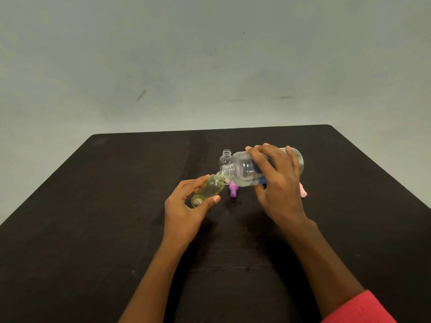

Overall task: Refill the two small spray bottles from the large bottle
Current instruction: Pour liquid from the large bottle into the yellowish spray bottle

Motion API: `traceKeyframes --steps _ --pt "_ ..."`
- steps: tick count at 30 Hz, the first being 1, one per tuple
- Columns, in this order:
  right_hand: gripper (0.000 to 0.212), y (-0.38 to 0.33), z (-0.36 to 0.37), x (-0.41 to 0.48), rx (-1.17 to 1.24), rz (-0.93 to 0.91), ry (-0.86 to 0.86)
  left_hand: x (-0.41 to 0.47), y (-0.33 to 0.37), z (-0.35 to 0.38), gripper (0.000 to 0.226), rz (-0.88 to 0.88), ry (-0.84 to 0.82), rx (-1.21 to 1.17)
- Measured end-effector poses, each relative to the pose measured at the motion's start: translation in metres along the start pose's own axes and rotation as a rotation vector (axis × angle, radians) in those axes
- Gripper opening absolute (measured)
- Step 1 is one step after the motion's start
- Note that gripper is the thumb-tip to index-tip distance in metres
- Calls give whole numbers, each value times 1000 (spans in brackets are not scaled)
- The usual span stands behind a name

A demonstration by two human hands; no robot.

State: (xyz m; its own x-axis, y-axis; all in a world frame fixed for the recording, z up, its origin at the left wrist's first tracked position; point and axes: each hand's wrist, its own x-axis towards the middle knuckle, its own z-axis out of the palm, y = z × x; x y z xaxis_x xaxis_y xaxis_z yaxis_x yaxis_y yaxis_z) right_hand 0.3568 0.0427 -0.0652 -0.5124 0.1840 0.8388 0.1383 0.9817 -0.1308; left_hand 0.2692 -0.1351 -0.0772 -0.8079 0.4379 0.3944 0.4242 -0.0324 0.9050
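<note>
Right hand point(277, 180) grips the large bottle point(245, 169), long axis near level, neck pointing toward the left hand point(184, 206), which holds a small bottle point(208, 190) tilted, mouths touching. Second small bottle point(225, 158) stands uncapped just beyond the necks.

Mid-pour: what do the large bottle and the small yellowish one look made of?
Large bottle: clear, faintly hazy plastic by its look, with a moulded threaded neck. Small yellowish bottle: transparent, yellow-tinted and glossy, with bright highlights. It is probably plastic, though glass cannot be ruled out.
</note>
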Motion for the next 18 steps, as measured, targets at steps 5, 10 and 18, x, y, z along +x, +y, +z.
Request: traceKeyframes --steps 5,10,18 --pt "83 0 0 0 -1 3 -5 0 -1 0 45 -6 -3 -5" --pt "85 0 0 0 -4 4 -7 0 -1 0 45 -5 1 -4" --pt "86 0 1 -1 -9 2 -11 0 0 0 45 9 -1 19"
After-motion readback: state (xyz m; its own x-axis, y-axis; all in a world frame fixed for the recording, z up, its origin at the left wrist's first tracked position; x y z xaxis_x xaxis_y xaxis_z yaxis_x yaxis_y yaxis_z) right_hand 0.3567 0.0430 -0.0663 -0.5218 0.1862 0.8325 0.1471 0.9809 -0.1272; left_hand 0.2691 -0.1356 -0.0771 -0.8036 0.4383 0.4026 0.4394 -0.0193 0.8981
